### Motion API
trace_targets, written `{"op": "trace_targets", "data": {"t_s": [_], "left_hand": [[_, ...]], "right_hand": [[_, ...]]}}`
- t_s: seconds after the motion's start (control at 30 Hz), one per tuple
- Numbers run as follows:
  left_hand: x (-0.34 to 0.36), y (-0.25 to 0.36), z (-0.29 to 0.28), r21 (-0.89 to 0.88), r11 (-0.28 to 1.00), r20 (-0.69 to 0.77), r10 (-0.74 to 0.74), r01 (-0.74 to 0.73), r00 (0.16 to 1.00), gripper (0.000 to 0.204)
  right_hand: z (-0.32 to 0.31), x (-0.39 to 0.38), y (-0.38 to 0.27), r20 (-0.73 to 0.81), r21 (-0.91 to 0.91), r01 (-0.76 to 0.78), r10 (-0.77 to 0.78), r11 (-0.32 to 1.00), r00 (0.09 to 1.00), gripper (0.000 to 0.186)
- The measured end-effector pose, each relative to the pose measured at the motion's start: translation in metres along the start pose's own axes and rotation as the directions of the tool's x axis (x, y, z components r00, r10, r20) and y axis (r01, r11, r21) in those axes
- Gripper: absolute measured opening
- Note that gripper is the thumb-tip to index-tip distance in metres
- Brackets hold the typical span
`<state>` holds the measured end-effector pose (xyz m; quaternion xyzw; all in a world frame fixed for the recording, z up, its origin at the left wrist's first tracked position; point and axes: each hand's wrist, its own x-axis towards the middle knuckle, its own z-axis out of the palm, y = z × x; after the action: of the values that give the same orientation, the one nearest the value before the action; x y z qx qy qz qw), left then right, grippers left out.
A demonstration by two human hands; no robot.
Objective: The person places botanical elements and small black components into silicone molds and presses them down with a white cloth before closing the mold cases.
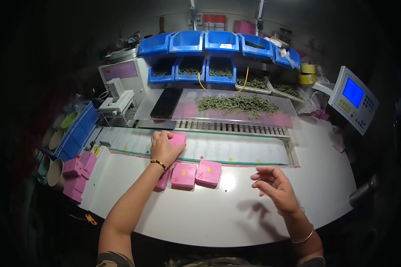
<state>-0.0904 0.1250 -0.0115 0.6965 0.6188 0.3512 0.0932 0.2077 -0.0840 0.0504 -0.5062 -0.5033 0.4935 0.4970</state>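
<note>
My left hand (163,147) is closed on a pink block (177,139) above the near part of the white machine bed (236,148); part of the block hides behind the fingers. Just below, on the white table, lie two more pink blocks with handwritten marks, a left one (181,179) and a right one (209,173). Another pink block (161,181) shows partly beside my left wrist. Over the table at the right hovers my right hand (276,189), its fingers curved and apart with nothing visible in them.
A clear sloping shelf (289,116) bears green twisted pieces (236,106) and a black phone (166,103). Blue bins (186,41) stand in rows behind. At the right is a control panel (354,98); at the left, stacked pink blocks (76,180) and a blue crate (78,135).
</note>
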Motion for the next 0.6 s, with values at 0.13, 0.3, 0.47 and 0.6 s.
{"op": "trace_targets", "data": {"t_s": [0.13,0.3,0.47,0.6], "left_hand": [[0.012,-0.005,0.007,0.078,0.997,-0.016,-0.026,0.027,1.0,0.063],[0.023,-0.005,0.007,0.085,0.99,0.04,-0.112,0.109,0.993,0.056],[0.014,-0.002,-0.002,-0.065,0.991,-0.19,0.101,-0.115,0.977,0.025],[-0.026,0.03,-0.029,-0.477,0.878,0.093,0.105,-0.049,0.99,0.02]], "right_hand": [[-0.029,-0.011,-0.003,-0.15,0.045,-0.013,0.02,0.999,0.988,0.036],[-0.061,-0.016,-0.011,-0.28,0.009,0.031,-0.027,0.999,0.96,0.033],[-0.107,-0.017,-0.017,-0.466,-0.15,0.066,-0.129,0.986,0.875,0.03],[-0.164,-0.009,-0.022,-0.627,-0.299,0.091,-0.267,0.95,0.731,0.029]]}}
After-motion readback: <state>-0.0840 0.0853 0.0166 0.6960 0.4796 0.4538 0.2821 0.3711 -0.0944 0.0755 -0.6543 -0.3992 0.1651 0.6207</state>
